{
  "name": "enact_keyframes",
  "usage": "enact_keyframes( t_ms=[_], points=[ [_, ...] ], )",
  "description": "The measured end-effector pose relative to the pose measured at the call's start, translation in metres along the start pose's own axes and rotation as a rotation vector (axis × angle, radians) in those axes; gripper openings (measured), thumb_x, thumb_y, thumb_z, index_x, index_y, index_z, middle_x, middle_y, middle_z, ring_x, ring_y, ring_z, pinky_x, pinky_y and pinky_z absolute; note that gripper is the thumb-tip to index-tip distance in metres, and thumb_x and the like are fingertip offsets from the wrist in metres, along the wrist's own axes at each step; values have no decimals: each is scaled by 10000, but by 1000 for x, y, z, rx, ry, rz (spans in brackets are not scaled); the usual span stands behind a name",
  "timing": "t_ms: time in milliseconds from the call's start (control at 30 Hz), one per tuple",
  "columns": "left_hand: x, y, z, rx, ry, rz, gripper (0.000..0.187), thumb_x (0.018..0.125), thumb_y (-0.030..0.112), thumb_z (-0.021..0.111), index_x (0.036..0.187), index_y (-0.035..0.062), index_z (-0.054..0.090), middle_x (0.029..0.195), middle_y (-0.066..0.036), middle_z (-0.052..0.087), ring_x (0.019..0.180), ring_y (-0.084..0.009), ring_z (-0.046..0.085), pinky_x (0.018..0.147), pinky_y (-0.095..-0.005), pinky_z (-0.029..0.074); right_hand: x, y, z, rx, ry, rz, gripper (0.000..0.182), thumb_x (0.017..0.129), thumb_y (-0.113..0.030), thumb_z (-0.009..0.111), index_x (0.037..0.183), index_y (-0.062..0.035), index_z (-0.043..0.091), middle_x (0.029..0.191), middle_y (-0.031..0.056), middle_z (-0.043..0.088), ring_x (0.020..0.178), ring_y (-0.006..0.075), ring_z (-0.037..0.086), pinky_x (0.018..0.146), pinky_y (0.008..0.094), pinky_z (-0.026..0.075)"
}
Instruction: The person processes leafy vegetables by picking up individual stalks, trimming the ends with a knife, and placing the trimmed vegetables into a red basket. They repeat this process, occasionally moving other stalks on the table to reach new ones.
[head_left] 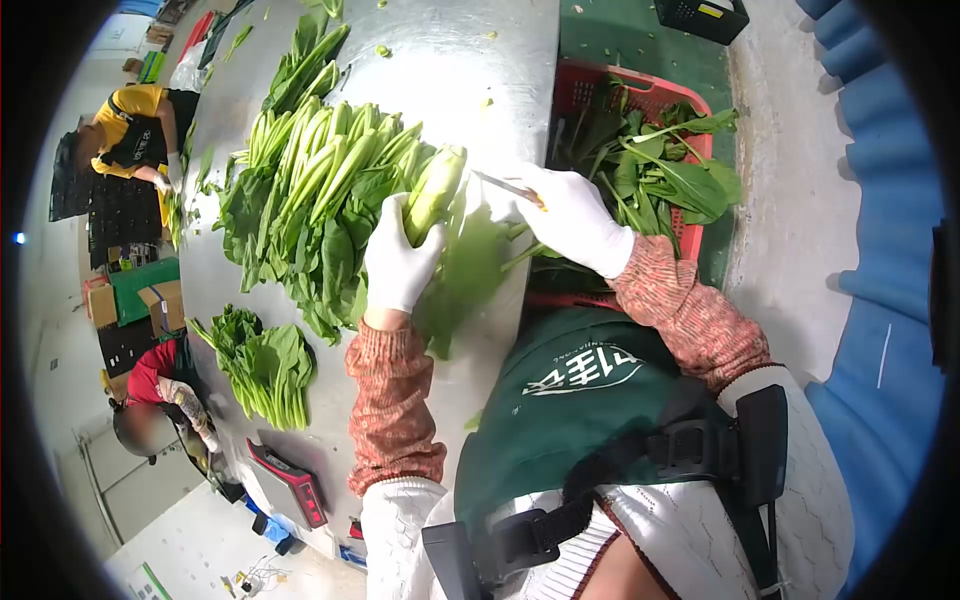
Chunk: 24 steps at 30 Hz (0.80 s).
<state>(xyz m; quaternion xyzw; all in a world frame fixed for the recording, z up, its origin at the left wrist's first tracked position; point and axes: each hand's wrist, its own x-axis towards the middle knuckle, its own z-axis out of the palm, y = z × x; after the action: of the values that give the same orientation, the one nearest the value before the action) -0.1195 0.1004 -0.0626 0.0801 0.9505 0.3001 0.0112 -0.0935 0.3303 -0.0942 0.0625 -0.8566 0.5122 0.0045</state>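
Note:
My left hand [403, 262], in a white glove, is closed round a bunch of leafy greens [434, 192]. The pale stalk ends point up and away from me, and blurred leaves hang below the hand. In my gloved right hand [580, 222] is a small knife [508, 186], its blade pointing left toward the stalk ends, with a gap between. Left of my left hand lies a large heap of leafy greens [325, 180] on the metal table [455, 60]. A smaller pile of greens [262, 368] rests nearer the table's left edge.
A red plastic crate [705, 150] of loose leaves stands beside the table at right. A red-edged scale [288, 482] sits at lower left. Two co-workers, one in a yellow shirt [137, 100] and one in red [150, 375], are across the table. A black crate [705, 18] is at top right.

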Motion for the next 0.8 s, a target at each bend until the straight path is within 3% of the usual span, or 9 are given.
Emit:
enact_keyframes(
  t_ms=[67,133,200,367,400,567,600,767,800],
  points=[
    [-8,8,-1,7,27,21,406,778,240,745,1087,38,575,884,-200,677,791,-340,676,706,-388,536,6,-8,3,-67,-31,2,392,871,-104,597,1263,-99,592,866,234,653,786,388,657,677,405,531],
    [-15,17,-5,-47,-16,-17,372,794,182,757,1074,18,574,849,-159,678,744,-213,650,698,-321,523,9,-17,5,-77,-30,-17,416,862,-102,578,1278,-101,579,802,224,647,731,395,652,642,435,521],
    [-22,33,-14,-120,-77,-48,319,810,132,760,1048,3,590,847,-85,668,725,-94,585,687,-251,496,9,-14,11,-29,13,-69,255,851,-133,587,1100,-83,587,810,176,669,745,376,659,656,457,523],
    [-31,39,-23,-487,-187,-122,290,819,116,736,1048,-13,613,847,-28,664,743,-54,580,672,-237,498,12,23,26,15,-65,-14,198,896,-187,544,1005,-33,606,814,204,665,799,391,660,696,467,519],
    [-31,38,-26,-502,-174,-106,288,818,117,736,1048,-11,619,854,-35,665,744,-59,579,676,-238,497,13,53,36,121,-97,126,267,938,-248,518,990,-8,624,807,243,648,807,414,652,700,456,515],
    [-21,17,-34,-306,-240,-71,384,857,168,713,1184,-13,626,863,-63,675,757,-85,580,700,-255,498,-3,39,19,443,-113,268,225,953,-197,566,980,12,645,675,84,625,647,128,614,625,323,497],
    [-23,15,-33,-378,-298,-101,429,882,187,699,1240,-26,598,881,-63,689,757,-84,580,710,-253,497,2,33,14,455,-162,278,258,943,-207,594,1099,-11,655,736,26,628,700,79,593,667,282,501],
    [-21,20,-44,-539,-652,-130,404,933,250,667,1220,-27,601,906,12,635,794,-51,518,727,-229,445,7,-43,-27,743,-540,-19,531,896,-159,689,1395,-88,523,1071,20,662,949,76,586,881,241,482],
    [-20,18,-48,-548,-751,-147,392,941,259,664,1207,-23,607,933,26,623,802,-42,502,726,-223,432,9,-48,-28,625,-562,-88,476,890,-147,703,1338,-65,564,1134,29,658,989,92,587,914,244,472]
  ],
)
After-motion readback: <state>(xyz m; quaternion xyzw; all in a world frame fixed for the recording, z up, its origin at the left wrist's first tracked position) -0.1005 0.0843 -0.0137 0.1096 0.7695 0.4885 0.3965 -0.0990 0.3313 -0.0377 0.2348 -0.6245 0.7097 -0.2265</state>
